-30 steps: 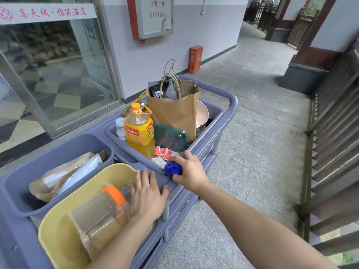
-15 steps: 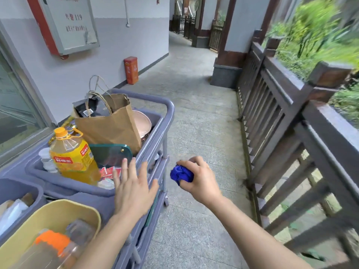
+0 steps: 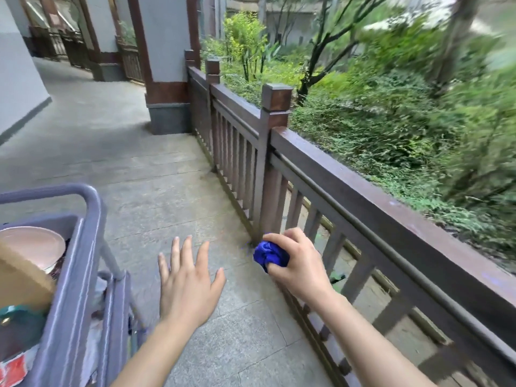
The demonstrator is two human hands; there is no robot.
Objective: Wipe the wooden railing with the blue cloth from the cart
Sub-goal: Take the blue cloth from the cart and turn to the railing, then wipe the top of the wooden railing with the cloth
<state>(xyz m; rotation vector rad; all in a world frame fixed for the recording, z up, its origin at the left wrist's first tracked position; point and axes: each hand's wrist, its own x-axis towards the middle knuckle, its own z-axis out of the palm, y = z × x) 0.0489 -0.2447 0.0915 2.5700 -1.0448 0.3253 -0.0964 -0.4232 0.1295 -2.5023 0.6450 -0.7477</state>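
My right hand (image 3: 300, 263) grips the blue cloth (image 3: 269, 255), bunched into a ball, in front of the lower balusters of the wooden railing. The dark brown railing (image 3: 371, 188) runs from the far middle to the near right, with a square-capped post (image 3: 275, 101) and a flat top rail well above the cloth. The cloth is not touching the railing. My left hand (image 3: 190, 283) hovers over the floor, fingers spread, holding nothing. The grey cart (image 3: 83, 247) stands at the lower left, apart from both hands.
The cart holds a pink bowl (image 3: 33, 250), a brown paper bag (image 3: 19, 283) and a green board (image 3: 22, 317). Stone paving (image 3: 156, 191) stretches ahead. A grey-based pillar (image 3: 167, 88) stands at the railing's far end. Green shrubs (image 3: 405, 113) lie beyond the railing.
The view has swung right from the cart to the railing. My right hand has carried the blue cloth off the cart toward the railing; my left hand has lifted off the cart.
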